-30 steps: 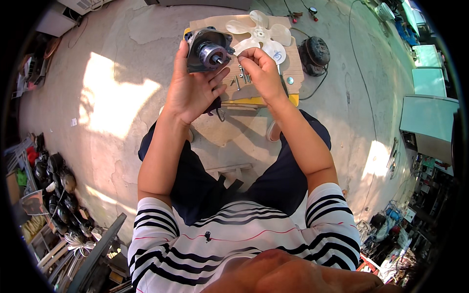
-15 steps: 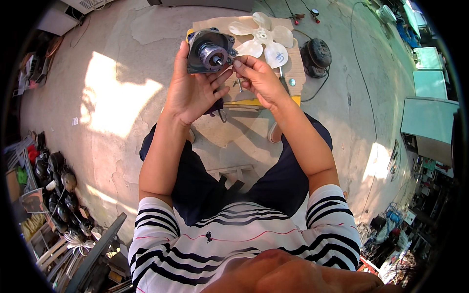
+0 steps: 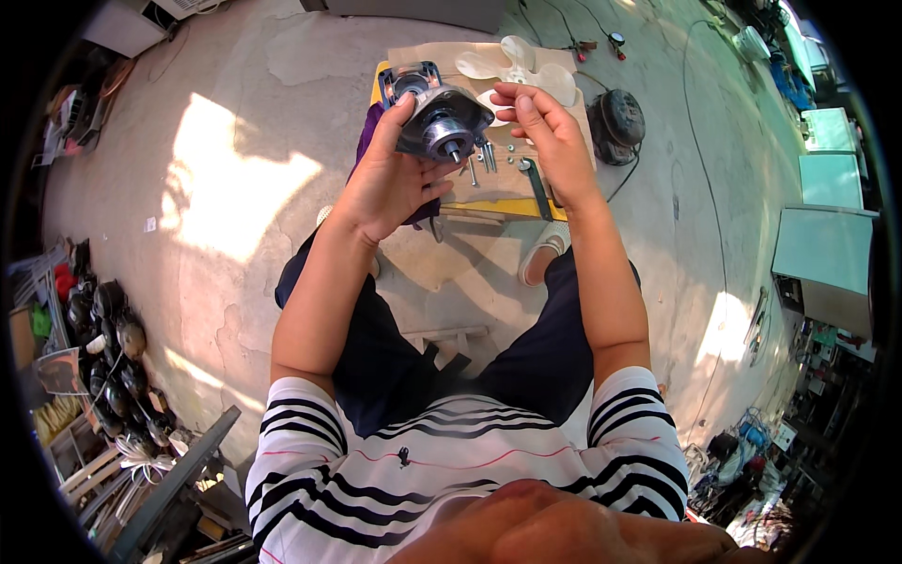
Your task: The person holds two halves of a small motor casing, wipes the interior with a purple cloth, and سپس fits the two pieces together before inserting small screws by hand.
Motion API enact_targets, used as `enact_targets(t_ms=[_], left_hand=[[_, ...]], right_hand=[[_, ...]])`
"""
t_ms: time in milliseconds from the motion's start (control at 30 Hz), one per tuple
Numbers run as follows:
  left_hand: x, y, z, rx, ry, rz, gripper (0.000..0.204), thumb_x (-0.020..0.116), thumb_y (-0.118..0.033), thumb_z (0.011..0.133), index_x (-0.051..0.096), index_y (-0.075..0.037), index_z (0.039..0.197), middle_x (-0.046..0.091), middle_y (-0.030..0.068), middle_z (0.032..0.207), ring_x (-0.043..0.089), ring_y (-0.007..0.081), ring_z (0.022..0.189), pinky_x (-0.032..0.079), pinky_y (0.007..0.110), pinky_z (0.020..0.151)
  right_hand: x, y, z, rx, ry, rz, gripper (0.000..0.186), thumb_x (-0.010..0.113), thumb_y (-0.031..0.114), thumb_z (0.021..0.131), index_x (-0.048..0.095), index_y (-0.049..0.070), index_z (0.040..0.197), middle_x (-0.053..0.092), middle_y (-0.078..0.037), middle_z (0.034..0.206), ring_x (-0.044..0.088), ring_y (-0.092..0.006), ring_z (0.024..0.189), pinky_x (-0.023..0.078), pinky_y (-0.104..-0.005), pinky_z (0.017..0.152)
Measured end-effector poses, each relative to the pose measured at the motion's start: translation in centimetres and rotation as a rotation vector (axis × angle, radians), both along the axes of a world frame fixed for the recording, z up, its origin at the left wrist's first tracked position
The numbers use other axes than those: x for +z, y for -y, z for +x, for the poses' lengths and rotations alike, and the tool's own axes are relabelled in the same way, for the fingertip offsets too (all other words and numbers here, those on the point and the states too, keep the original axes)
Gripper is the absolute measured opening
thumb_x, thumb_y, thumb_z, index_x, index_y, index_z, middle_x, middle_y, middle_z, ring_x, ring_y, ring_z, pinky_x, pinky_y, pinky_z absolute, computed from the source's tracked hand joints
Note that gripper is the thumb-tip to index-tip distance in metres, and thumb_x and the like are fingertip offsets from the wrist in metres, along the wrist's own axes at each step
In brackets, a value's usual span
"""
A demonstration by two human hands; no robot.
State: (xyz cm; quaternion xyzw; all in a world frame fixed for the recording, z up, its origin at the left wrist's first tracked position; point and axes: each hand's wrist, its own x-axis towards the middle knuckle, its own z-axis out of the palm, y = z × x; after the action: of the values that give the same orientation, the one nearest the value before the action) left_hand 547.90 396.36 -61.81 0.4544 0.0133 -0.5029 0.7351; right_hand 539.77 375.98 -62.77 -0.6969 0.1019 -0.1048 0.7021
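My left hand (image 3: 390, 183) holds an electric motor end housing (image 3: 443, 120) above the low table, thumb on its edge and fingers beneath. The rotor and its shaft (image 3: 453, 148) stick out of the housing toward me. My right hand (image 3: 554, 136) is raised right of the housing, apart from it. Its fingers look loosely bent and apart, with nothing visible in them. Behind it lies a white plastic fan blade (image 3: 519, 68), partly hidden. On the table are a motor body with copper windings (image 3: 409, 79), several bolts (image 3: 489, 155), a small nut (image 3: 510, 148) and a dark-handled wrench (image 3: 537, 188).
Cardboard (image 3: 470, 52) covers the yellow-edged table (image 3: 498, 207). A purple cloth (image 3: 369, 127) hangs at its left. To the right stands a black compressor (image 3: 615, 120) with a cable. Gauge hoses (image 3: 587, 44) lie beyond. Scrap parts (image 3: 117, 376) are piled at the left.
My right hand has left the housing and moved right. My left hand has lowered and tilted the housing, moving it slightly right. The wrench, bolts and motor body show more now.
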Motion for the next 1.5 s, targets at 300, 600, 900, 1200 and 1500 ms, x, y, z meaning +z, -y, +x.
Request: enact_targets(t_ms=[300, 600, 900, 1200, 1500], left_hand=[[0.9, -0.4, -1.2, -0.313, 0.311, 0.099, 0.074, 0.057, -0.066, 0.088, 0.059, -0.006, 0.132, 0.065, 0.0101, 0.119, 0.059, 0.0179, 0.106, 0.042, 0.028, 0.093], [1.8, -0.6, 0.5, -0.809, 0.631, 0.292, 0.062, 0.052, -0.057, 0.095, 0.07, 0.001, 0.109, 0.067, 0.0025, 0.093, 0.059, 0.0118, 0.087, 0.046, 0.026, 0.08], [5.9, 1.7, -1.2, -0.709, 0.611, 0.097, 0.086, 0.042, -0.069, 0.095, 0.044, 0.003, 0.143, 0.058, 0.0157, 0.13, 0.053, 0.0201, 0.124, 0.039, 0.033, 0.108], [6.5, 1.8, 4.2, -0.399, 0.71, 0.518, 0.094, 0.025, -0.082, 0.091, 0.055, -0.006, 0.137, 0.06, 0.0073, 0.134, 0.053, 0.0209, 0.125, 0.038, 0.039, 0.108], [-3.4, -0.2, 11.5, 0.045, 0.7, 0.737, 0.091, 0.06, -0.066, 0.088, 0.038, -0.001, 0.148, 0.047, 0.0164, 0.145, 0.042, 0.0285, 0.137, 0.037, 0.044, 0.111]], right_hand=[[1.8, 2.3, -1.9, 0.615, 0.026, 0.113, 0.074, 0.078, 0.02, 0.081, 0.046, 0.005, 0.146, 0.055, -0.011, 0.141, 0.047, -0.0225, 0.135, 0.035, -0.0375, 0.113], [2.6, 1.5, -3.1, 0.849, -0.079, -0.013, 0.094, 0.085, 0.008, 0.063, 0.045, 0.013, 0.148, 0.048, -0.003, 0.149, 0.045, -0.0212, 0.136, 0.031, -0.0415, 0.117], [3.4, 1.7, -4.5, 0.736, 0.143, -0.051, 0.094, 0.089, 0.014, 0.059, 0.048, 0.009, 0.145, 0.052, -0.006, 0.141, 0.047, -0.0213, 0.133, 0.031, -0.0418, 0.116], [5.0, 3.3, -5.6, 0.54, 0.156, 0.087, 0.093, 0.089, 0.011, 0.055, 0.05, 0.001, 0.139, 0.058, -0.006, 0.129, 0.053, -0.0197, 0.124, 0.036, -0.0345, 0.112], [4.6, 5.1, -6.3, 0.424, 0.223, 0.266, 0.093, 0.087, 0.006, 0.059, 0.046, -0.002, 0.142, 0.054, -0.008, 0.132, 0.054, -0.0194, 0.122, 0.037, -0.0355, 0.11]])
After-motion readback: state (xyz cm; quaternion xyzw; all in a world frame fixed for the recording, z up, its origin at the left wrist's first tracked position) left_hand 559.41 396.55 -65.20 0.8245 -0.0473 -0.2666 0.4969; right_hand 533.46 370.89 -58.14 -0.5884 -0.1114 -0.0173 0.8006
